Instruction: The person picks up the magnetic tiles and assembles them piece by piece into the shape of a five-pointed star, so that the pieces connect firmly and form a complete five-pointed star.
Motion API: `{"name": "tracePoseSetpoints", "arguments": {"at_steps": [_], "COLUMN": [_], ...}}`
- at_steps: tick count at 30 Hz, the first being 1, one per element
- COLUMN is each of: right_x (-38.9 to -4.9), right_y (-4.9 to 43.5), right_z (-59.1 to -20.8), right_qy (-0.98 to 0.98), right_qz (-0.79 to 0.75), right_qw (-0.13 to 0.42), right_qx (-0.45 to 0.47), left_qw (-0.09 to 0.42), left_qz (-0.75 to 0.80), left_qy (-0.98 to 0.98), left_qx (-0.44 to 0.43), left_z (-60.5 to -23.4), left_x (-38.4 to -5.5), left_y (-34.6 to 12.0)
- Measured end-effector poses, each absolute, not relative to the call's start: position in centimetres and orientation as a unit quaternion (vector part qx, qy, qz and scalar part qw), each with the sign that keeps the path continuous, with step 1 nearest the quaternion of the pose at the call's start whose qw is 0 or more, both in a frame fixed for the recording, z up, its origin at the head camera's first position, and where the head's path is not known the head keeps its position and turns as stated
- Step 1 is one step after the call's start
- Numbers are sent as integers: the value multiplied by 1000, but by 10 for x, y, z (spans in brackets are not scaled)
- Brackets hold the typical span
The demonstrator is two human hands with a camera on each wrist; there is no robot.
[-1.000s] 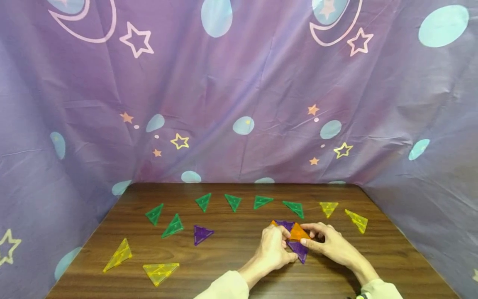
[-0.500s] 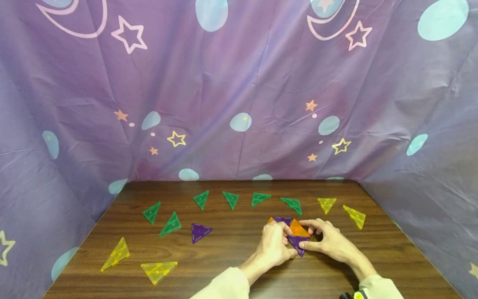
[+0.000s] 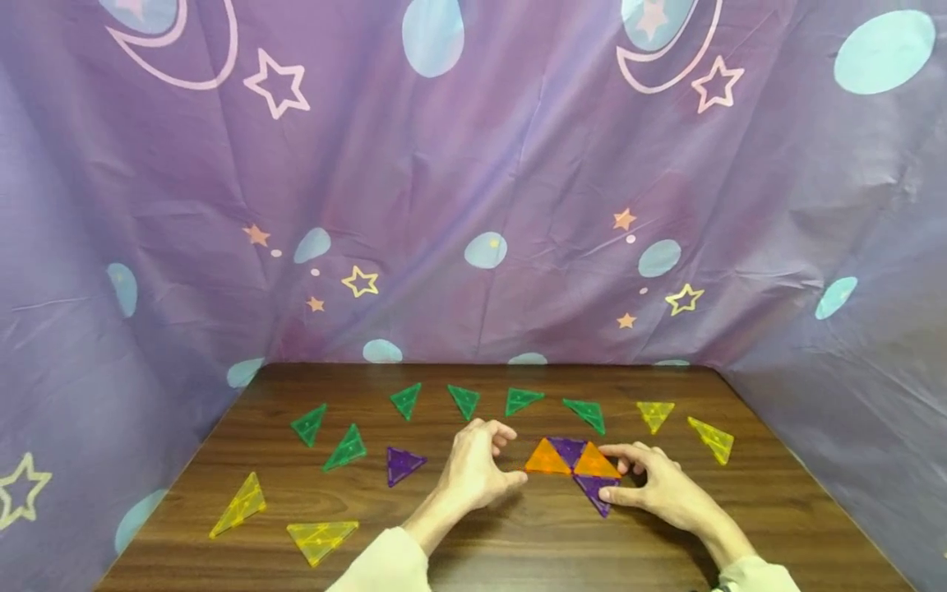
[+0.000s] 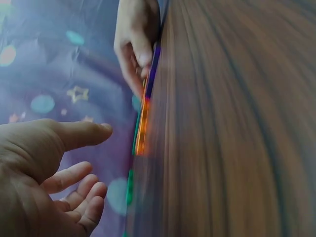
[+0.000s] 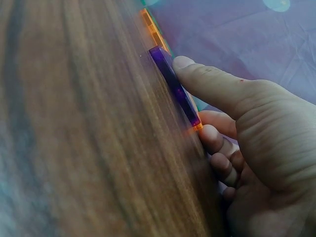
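Two orange triangular tiles [image 3: 547,457] and two purple triangular tiles [image 3: 596,492] lie flat with edges or corners meeting, right of the table's middle. My right hand [image 3: 660,483] holds this group at its right side. Its thumb lies on the near purple tile, and its index finger is at the right orange tile; the wrist view shows the purple tile's edge [image 5: 175,89] beside the thumb. My left hand [image 3: 473,464] is just left of the group, fingers spread and loosely bent, with nothing in them. In the left wrist view the left orange tile [image 4: 143,128] lies beyond the thumb.
A loose purple triangle [image 3: 404,465] lies left of my left hand. Several green triangles [image 3: 464,401] form an arc behind. Yellow triangles lie at the right back [image 3: 712,439] and left front [image 3: 321,539]. A patterned curtain [image 3: 473,181] stands around the wooden table [image 3: 414,559].
My left hand has let go of the tile group and moved left, uncovering the left orange tile. The right hand stays at the group's right side.
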State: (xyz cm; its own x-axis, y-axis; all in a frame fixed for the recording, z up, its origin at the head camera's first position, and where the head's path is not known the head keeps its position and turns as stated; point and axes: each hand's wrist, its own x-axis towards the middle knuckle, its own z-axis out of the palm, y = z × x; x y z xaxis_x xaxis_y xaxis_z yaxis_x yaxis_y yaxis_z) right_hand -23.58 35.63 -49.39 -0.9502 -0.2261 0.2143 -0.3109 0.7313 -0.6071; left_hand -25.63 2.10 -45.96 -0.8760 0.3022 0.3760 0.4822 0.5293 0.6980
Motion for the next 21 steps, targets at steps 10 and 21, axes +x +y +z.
{"name": "tracePoseSetpoints", "arguments": {"at_steps": [10,21], "right_x": [-235,-237], "right_y": [358,356], "right_z": [-496,-496], "right_qy": [-928,-927], "right_qz": [342,344], "right_qw": [50,53], "right_qx": [138,141], "left_qw": [73,88], "left_qz": [-408,-364], "left_qy": [-896,-923], "left_qx": [-160,-85], "left_z": [-454,-479], "left_x": [-255,-263], "left_y": [-58,-125]}}
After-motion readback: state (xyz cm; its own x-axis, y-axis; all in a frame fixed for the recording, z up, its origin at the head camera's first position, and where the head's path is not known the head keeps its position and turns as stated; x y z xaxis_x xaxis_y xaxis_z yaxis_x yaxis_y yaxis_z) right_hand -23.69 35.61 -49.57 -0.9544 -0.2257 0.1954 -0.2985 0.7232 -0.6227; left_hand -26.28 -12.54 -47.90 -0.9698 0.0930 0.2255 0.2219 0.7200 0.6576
